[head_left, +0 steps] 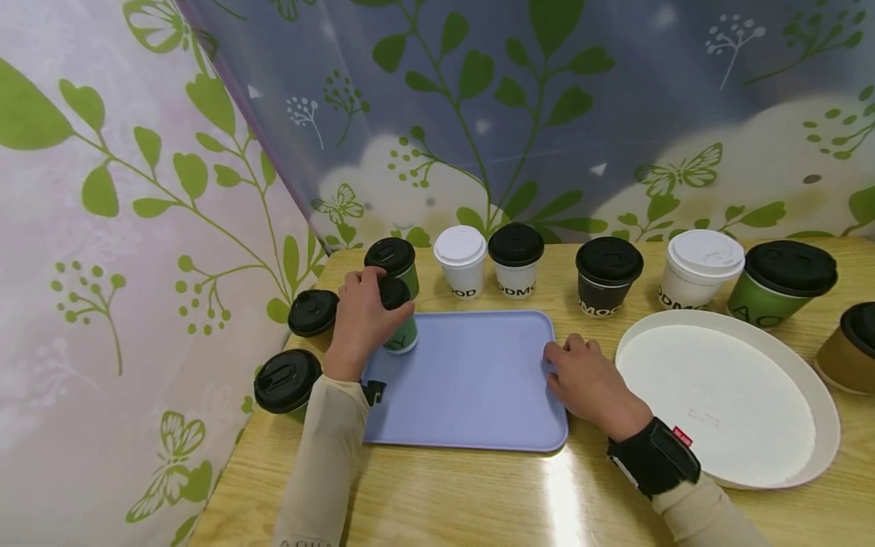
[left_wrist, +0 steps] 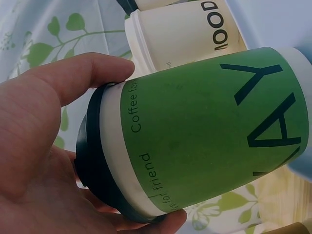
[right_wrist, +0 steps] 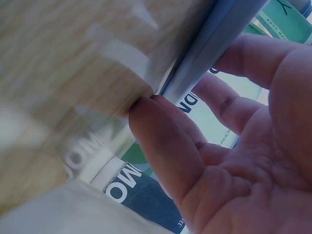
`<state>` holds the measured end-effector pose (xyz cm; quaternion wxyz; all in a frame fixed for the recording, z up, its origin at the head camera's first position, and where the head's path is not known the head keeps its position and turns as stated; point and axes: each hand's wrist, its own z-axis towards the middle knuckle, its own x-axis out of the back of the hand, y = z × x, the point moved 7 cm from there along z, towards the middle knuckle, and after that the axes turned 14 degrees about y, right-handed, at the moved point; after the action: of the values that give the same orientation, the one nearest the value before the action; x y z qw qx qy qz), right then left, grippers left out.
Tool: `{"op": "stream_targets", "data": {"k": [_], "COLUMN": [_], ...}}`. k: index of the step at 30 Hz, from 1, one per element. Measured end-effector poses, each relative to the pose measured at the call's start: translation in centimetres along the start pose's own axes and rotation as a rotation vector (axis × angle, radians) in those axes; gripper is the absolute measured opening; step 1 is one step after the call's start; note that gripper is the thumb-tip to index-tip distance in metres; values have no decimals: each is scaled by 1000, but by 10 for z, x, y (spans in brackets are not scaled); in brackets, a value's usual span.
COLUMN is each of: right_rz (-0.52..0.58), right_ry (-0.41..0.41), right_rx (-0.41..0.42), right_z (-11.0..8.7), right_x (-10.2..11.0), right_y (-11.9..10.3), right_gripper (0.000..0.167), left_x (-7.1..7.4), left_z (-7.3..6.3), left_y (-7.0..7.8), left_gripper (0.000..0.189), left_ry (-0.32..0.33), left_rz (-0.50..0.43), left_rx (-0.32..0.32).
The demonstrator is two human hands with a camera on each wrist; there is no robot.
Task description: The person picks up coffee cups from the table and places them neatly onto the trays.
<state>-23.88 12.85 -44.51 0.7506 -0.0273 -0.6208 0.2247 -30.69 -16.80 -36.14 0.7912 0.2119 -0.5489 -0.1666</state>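
Sleeves (head_left: pixel 316 463) lie nearest. Left hand (head_left: pixel 364 320) clasps a green cup (left_wrist: pixel 209 126) over the tray's (head_left: pixel 472 380) far-left corner — relaxed right hand (head_left: pixel 589 384) touches its right edge

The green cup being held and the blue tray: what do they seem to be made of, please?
The green cup looks like matte paper, printed with crisp lettering. Its black lid is probably plastic, given its stepped, moulded rim. The blue tray seems smooth, satin plastic, with even colour and rounded corners.
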Motion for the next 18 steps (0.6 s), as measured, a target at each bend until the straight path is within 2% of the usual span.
{"op": "stream_targets", "data": {"k": [18], "right_rz": [-7], "right_ry": [-1], "right_rx": [0], "right_z": [0], "right_x": [0], "right_y": [0], "right_gripper": [26], "left_x": [-3], "left_z": [3], "left_y": [-5], "left_gripper": [71], "left_ry": [6], "left_rz": [-18], "left_rx": [-1]}}
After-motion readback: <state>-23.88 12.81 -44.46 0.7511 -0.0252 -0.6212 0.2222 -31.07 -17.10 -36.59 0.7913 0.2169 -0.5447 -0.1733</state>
